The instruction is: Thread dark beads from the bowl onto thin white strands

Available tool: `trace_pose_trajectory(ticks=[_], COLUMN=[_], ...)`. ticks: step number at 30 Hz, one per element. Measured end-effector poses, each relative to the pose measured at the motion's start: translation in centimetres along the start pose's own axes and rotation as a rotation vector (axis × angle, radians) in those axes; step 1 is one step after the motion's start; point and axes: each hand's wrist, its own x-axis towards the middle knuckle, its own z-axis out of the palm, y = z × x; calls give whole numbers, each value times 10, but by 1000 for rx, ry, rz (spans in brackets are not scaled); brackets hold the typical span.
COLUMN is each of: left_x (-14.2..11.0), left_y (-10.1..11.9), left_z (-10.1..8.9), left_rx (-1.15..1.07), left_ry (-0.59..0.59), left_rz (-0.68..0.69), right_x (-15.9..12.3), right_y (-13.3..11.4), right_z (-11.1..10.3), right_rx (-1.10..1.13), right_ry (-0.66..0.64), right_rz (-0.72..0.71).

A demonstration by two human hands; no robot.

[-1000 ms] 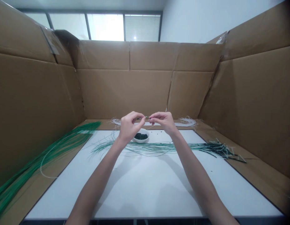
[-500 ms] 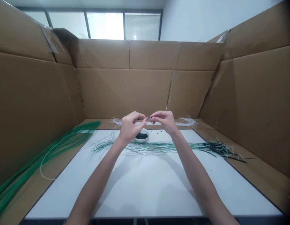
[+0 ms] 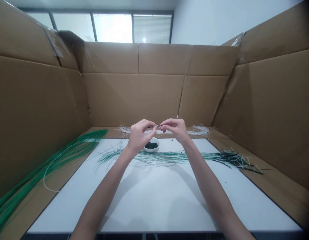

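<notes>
My left hand (image 3: 141, 133) and my right hand (image 3: 176, 129) are raised over the far part of the white table, fingertips almost meeting. Between them runs a thin strand (image 3: 158, 126), pinched by both hands, with small dark bead-like pieces on it near the left fingers. The exact ends of the strand are too small to make out. Just below the left hand stands a white bowl (image 3: 151, 150) with small dark pieces (image 3: 151, 145) inside. A bundle of thin green strands (image 3: 166, 156) lies across the table under both forearms, its dark-sleeved ends (image 3: 234, 159) to the right.
Long green strands (image 3: 56, 163) lie along the left edge over the cardboard. Coiled white strands (image 3: 199, 129) rest at the back, behind the hands. Several tiny dark bits are scattered right of the bowl. Cardboard walls (image 3: 134, 96) enclose the white table (image 3: 159, 200) on three sides.
Both hands hold nearly the same pose, pinching the strand. The whole view has shifted very slightly.
</notes>
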Motion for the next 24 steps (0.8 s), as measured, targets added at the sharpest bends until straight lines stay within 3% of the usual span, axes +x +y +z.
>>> trace_pose_trajectory(ticks=[7,16,24], left_x=[-1,-1,-1], left_y=[-2,1,2], left_z=[2,0,0], left_rx=[14,3,1], left_ry=[-19,-36,-32], left_rz=[56,79,64], right_x=[-2,-3,-2], right_y=[-7,-10,-7], right_z=[2,6,0], right_rx=[-115,-25,-23], right_ry=[-19,0,-60], right_rz=[-1,-22,3])
